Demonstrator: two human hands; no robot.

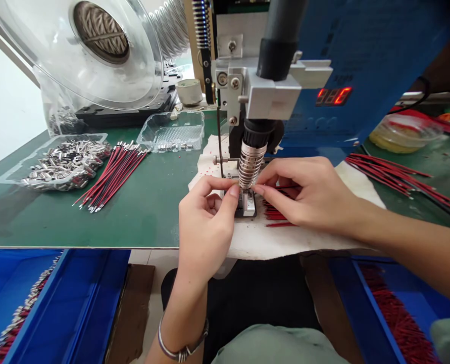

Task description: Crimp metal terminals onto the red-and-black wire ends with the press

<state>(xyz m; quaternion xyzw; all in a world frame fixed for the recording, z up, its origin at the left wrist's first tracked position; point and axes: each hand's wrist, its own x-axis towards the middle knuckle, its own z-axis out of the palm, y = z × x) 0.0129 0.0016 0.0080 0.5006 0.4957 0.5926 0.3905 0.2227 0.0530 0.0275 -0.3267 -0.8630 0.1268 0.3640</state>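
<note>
My left hand pinches thumb and forefinger together just left of the soldering head, a coil-wrapped metal barrel pointing down. Whatever small piece sits in that pinch is hidden by the fingertips. From the right, my right hand pinches a thin wire close to the head's lower end; most of the wire is hidden behind the fingers. Under both hands is a small metal fixture. Red and black wires lie beneath my right hand on a pale cloth.
On the left, a clear tray holds many small metal caps beside a wire bundle. Another clear tray stands behind. A blue machine with red digits rises ahead. More wires lie right. Blue bins sit below the table.
</note>
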